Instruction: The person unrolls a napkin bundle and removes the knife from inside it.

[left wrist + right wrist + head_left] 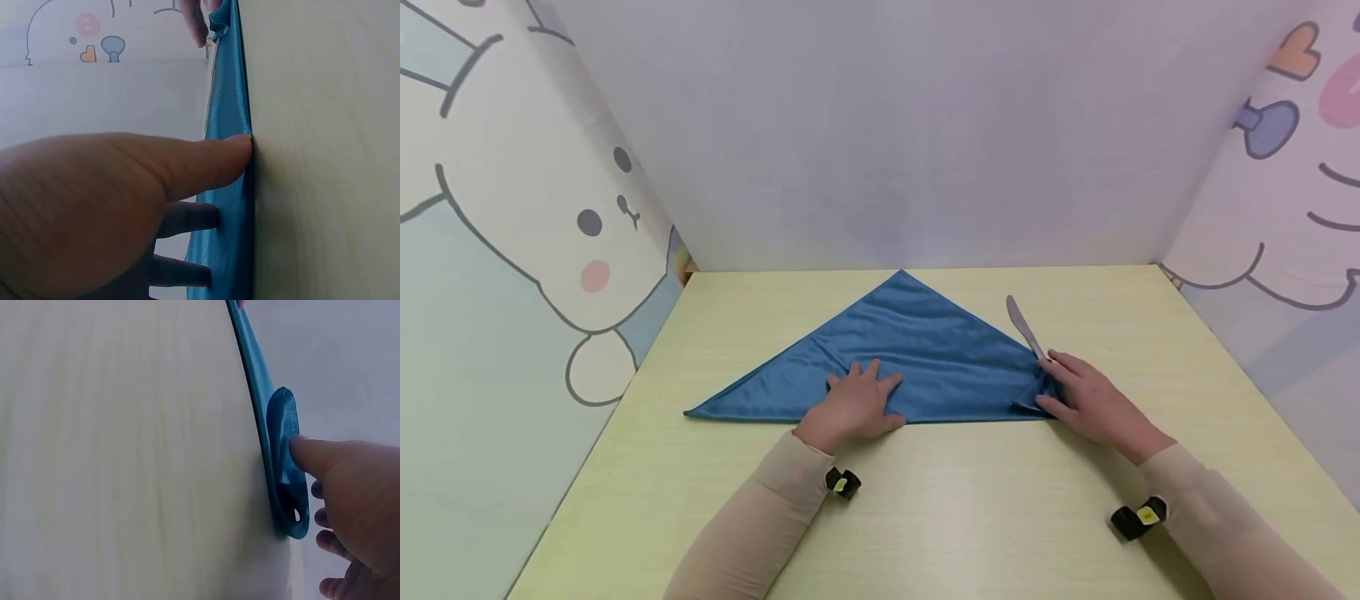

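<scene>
A satiny blue cloth (pixel 925 333), folded into a triangle, lies on the table with its long edge toward me. My left hand (pixel 857 404) rests palm down on the cloth near the middle of that edge, fingers spread. In the left wrist view its thumb (pixel 219 159) lies along the edge. At the right corner, my right hand (pixel 1093 404) holds a turned-in fold (pixel 286 434) of the cloth, with the thumb on it. A table knife (pixel 1022 323) points away from me beyond the right fingertips; its handle end is hidden by the hand and fold.
The pale wooden table (pixel 962 517) extends around the cloth. A plain white panel (pixel 887 142) stands at its back edge, and cartoon-printed sheets (pixel 550 250) line both sides. Each wrist carries a small black camera (pixel 844 483).
</scene>
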A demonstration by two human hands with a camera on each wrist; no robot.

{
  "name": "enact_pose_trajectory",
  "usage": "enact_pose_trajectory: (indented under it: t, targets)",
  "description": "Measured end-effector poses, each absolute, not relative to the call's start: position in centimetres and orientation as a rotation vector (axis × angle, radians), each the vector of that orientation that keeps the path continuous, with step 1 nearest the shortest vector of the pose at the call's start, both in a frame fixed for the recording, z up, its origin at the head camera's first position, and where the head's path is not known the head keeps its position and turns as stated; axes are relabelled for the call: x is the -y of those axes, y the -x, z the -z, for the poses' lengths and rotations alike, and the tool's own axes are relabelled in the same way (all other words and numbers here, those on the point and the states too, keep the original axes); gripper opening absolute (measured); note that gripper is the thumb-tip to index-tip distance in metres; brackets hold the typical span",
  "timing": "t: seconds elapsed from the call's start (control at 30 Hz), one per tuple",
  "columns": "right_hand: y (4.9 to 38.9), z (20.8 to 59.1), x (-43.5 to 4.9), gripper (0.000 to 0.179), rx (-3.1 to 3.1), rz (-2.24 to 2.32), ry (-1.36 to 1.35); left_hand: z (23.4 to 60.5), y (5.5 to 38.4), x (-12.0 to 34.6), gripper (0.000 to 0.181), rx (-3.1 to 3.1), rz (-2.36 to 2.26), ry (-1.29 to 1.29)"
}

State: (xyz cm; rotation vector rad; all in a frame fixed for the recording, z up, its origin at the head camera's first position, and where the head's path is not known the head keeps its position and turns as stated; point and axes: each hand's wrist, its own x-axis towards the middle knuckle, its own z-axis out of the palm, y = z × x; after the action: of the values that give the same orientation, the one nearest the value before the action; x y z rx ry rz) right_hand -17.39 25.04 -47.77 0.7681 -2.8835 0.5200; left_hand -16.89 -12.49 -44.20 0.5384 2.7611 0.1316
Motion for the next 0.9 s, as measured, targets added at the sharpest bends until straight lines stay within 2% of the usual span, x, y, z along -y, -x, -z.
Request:
enact_pose_trajectory:
  t: [0.23, 0.4, 0.57, 0.67, 0.9]
  targets:
    - [16.9, 47.3, -23.0, 0.05, 2.686, -0.463, -0.915, 44.1, 16.9, 12.5, 0.072, -2.756, -0.133, -0.541]
    - [16.8, 47.5, -22.0, 0.041, 2.687, -0.395, -0.911, 44.2, 17.0, 12.5, 0.071, -2.749, -0.137, -0.536]
    - [16.9, 47.6, -21.4, 0.024, 2.668, -0.391, -0.913, 44.2, 16.9, 12.4, 0.072, -2.748, -0.135, -0.528]
    - [16.8, 47.4, -21.5, 0.015, 2.636, -0.439, -0.877, 44.2, 16.9, 12.4, 0.072, -2.747, -0.129, -0.527]
    - [16.7, 46.2, -23.0, 0.009, 2.638, -0.585, -0.703, 44.3, 17.0, 12.4, 0.072, -2.753, -0.125, -0.53]
